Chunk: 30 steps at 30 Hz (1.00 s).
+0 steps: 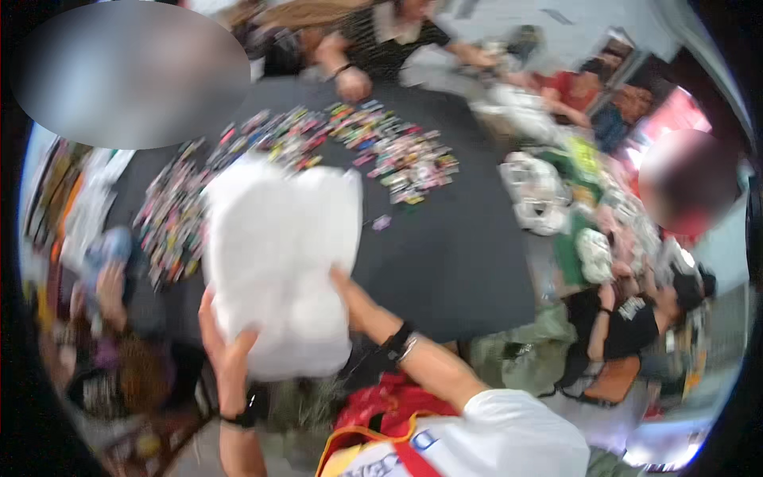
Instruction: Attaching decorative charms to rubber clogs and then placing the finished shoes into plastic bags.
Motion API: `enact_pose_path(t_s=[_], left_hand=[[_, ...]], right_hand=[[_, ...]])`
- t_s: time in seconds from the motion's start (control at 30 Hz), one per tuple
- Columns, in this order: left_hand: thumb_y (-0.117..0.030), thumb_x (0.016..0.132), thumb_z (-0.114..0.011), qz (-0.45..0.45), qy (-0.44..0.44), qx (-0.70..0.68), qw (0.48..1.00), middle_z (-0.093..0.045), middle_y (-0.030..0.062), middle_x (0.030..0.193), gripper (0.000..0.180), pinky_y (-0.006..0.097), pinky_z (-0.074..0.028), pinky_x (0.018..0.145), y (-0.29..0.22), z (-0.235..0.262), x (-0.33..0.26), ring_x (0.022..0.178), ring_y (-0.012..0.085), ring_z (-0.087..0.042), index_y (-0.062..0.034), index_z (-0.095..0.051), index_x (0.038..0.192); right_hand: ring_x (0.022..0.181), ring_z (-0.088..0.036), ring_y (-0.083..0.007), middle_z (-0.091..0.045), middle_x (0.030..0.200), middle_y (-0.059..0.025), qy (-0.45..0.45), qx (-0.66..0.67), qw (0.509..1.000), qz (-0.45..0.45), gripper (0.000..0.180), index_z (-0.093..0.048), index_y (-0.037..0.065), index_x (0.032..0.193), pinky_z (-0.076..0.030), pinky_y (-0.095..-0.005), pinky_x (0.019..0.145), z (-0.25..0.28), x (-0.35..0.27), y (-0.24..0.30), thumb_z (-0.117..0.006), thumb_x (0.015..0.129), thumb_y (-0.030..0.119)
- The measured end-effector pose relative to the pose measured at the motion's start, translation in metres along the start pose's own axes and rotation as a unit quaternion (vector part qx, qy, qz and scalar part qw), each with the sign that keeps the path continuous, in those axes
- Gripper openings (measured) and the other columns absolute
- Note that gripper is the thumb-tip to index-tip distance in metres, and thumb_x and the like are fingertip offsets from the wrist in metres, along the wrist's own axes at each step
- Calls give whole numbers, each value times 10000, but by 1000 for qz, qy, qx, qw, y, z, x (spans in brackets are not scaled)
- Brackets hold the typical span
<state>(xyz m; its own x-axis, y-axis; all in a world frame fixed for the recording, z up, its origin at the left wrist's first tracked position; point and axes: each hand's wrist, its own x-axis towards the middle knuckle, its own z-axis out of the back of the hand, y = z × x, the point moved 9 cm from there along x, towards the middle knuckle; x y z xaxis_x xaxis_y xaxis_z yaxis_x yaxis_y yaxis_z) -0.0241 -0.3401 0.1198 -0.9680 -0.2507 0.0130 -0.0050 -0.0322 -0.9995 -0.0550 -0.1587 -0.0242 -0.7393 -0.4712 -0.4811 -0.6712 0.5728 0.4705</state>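
A white, rounded, padded-looking bundle [278,262] is held up in front of me over the near left part of the dark table [453,262]. It looks like two long lobes side by side, but blur hides its exact kind. My left hand [226,342] grips its lower left side, thumb in front. On the opposite side, my right hand [354,298] is closed on its edge, with most of the fingers hidden behind it. Beyond the bundle, many small colourful pieces [413,159] lie in a curved band across the tabletop, partly covered by it.
Across the table a person's hand [354,83] rests near the pieces. White shoe-like things [536,195] stand to the right, where several people sit. Another person's hand [111,294] is at the left edge. A green bag-like heap [520,346] lies at the near right.
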Motion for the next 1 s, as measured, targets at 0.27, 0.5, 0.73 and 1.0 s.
enact_pose_path(t_s=[0.27, 0.5, 0.73, 1.0], left_hand=[[-170, 714, -557, -399, -23, 600, 693, -473, 126, 1143, 374, 377, -350, 716, 32, -54, -26, 900, 263, -470, -149, -573, 1087], [-157, 716, -529, -290, 119, 557, 769, -382, 71, 1315, 358, 418, -283, 964, 140, -59, -84, 1179, 260, -361, -110, -558, 1069], [-10, 643, -572, -209, 32, 330, 920, -558, 104, 1033, 301, 384, -422, 807, 139, 18, -144, 964, 296, -529, -79, -587, 936], [-112, 779, -486, 218, -3, 355, 909, -602, 154, 900, 175, 417, -445, 746, 343, 160, -202, 874, 339, -562, -72, -614, 892]], right_hand=[[1209, -340, -261, -311, 1365, -87, 55, -69, 996, -21, 706, -182, 175, 1382, -280, -432, 968, -34, 15, -54, -234, 853, 640], [1113, -432, -206, -379, 1290, -58, 35, -148, 988, -38, 533, -168, 177, 1371, -375, -367, 896, 28, 19, -97, -426, 918, 288], [1101, -441, -236, -323, 1330, -47, 43, -121, 991, 25, 600, -122, 171, 1392, -349, -386, 938, 16, 28, -73, -455, 899, 251], [704, -540, -142, -548, 758, -21, -91, -254, 961, 58, 222, -494, 106, 856, -419, -280, 630, 49, 5, -114, -420, 913, 306]])
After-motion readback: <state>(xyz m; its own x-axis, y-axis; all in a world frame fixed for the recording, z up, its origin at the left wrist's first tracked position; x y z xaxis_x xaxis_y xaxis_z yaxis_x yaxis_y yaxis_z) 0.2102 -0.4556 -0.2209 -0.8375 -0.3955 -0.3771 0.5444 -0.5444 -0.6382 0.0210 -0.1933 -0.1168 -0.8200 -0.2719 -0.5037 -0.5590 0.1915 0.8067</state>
